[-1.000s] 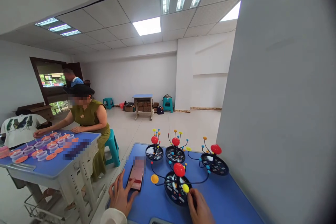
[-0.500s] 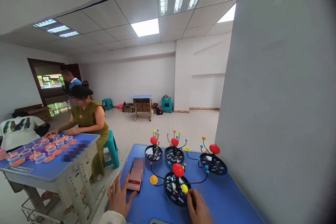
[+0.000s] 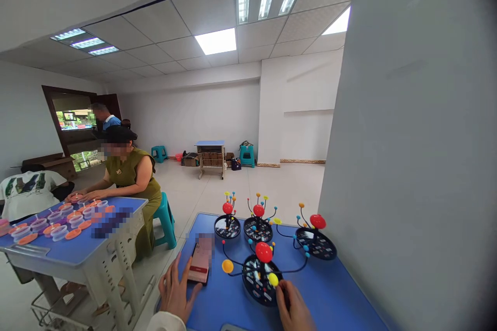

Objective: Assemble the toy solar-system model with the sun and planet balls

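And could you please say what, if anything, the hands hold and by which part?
The right hand seems to pinch the nearest model at or beside its yellow piece; the left hand holds nothing.

The camera sat on my head and looked forward and down across the rectangular blue worktop (image 3: 326, 292), which filled the lower middle of its wide view at close range. My left hand (image 3: 174, 292) and my right hand (image 3: 294, 306) showed at the bottom edge, near the camera. Beyond the worktop, the view took in the plain white back wall (image 3: 186, 106) and the white panelled ceiling (image 3: 205, 5); a smooth grey wall (image 3: 404, 145) stood close on its right.
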Demonstrator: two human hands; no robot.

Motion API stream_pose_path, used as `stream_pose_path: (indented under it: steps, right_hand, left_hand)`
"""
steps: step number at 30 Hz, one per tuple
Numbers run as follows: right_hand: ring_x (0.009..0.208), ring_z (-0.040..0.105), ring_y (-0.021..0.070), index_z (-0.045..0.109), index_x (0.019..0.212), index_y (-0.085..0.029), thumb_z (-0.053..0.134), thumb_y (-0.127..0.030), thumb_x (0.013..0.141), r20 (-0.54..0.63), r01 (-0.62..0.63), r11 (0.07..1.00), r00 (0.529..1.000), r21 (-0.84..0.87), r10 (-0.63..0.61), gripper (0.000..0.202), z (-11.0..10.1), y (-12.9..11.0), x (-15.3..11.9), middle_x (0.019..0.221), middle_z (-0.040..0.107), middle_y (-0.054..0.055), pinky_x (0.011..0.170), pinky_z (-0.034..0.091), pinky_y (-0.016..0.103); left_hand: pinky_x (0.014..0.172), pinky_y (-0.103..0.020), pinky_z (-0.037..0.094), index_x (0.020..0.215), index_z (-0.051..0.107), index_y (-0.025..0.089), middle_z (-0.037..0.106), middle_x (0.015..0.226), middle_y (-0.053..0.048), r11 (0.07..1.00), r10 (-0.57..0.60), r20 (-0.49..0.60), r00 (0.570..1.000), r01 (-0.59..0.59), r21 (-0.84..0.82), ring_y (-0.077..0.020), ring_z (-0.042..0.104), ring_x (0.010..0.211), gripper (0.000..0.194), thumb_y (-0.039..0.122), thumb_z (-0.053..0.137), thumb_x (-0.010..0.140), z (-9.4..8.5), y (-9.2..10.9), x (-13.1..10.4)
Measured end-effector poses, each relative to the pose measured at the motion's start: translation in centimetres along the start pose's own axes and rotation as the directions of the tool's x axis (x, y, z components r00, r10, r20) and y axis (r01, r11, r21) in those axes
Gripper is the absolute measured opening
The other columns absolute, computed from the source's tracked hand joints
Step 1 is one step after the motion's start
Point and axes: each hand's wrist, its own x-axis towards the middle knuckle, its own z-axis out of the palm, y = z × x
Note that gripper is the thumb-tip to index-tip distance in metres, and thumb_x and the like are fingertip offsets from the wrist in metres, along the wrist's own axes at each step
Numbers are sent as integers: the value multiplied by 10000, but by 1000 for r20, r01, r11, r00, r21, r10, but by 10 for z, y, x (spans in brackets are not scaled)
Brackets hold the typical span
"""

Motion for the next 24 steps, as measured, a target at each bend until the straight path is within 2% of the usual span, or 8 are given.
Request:
stream_pose_path:
  steps: [6,10,13,15,17,19,21,24]
  right_hand:
    - [721,688,219,572,883,-268,365,-515,950,3,0,1000,1000,-3,0,329,2,3,0,859,718,64,640,522,298]
    - [682,683,218,589,868,-266,368,-541,939,-36,-14,1000,999,-1,14,359,6,8,1,847,724,67,607,518,299]
    - [675,682,224,605,862,-264,369,-562,932,-62,-12,1000,998,9,12,386,11,12,2,818,721,65,595,513,302]
    - [667,676,226,614,858,-262,368,-570,931,-74,-12,1000,997,16,13,400,13,14,2,792,715,60,591,510,303]
    - [664,669,229,622,863,-258,366,-571,931,-83,-13,1000,996,25,15,411,13,12,2,780,708,59,590,506,307]
    - [663,663,231,627,866,-253,369,-567,932,-82,-11,999,996,37,14,412,10,7,2,775,702,59,593,501,312]
    - [649,654,228,624,850,-251,380,-552,931,-80,-9,999,997,51,13,396,7,-1,1,768,696,57,592,491,315]
    - [642,638,224,605,811,-249,384,-508,934,-94,-11,999,995,51,15,362,2,-12,0,761,687,59,583,470,311]
  left_hand:
    - [1012,-587,399,1430,503,274,442,1525,-155,1000,-8,16,1000,9,-23,-364,471,1313,547,503,311,972,-1,1,0]
    - [1025,-594,389,1402,534,278,448,1516,-142,999,-35,18,999,35,-39,-360,450,1330,526,493,340,962,0,0,1]
    - [1001,-595,416,1246,653,236,485,1474,-156,990,-50,-8,999,48,-129,-368,472,1296,493,488,351,949,-1,-2,1]
    - [985,-603,428,1008,716,213,540,1409,-164,969,-92,-45,995,80,-233,-379,497,1254,456,486,357,936,-5,-3,1]
    - [987,-624,417,790,682,220,615,1293,-163,914,-168,-99,981,118,-387,-390,529,1190,407,477,388,907,-11,-3,1]
    - [1008,-629,396,683,633,233,671,1139,-147,805,-274,-149,950,142,-576,-380,566,1109,342,477,459,849,-21,-2,4]
    - [1027,-578,408,661,625,240,678,1017,-112,673,-385,-155,910,162,-722,-339,601,1031,296,501,546,778,-32,-1,7]
    - [927,-475,510,695,647,238,659,945,-64,555,-469,-76,880,226,-800,-266,629,891,345,567,571,762,-51,1,6]
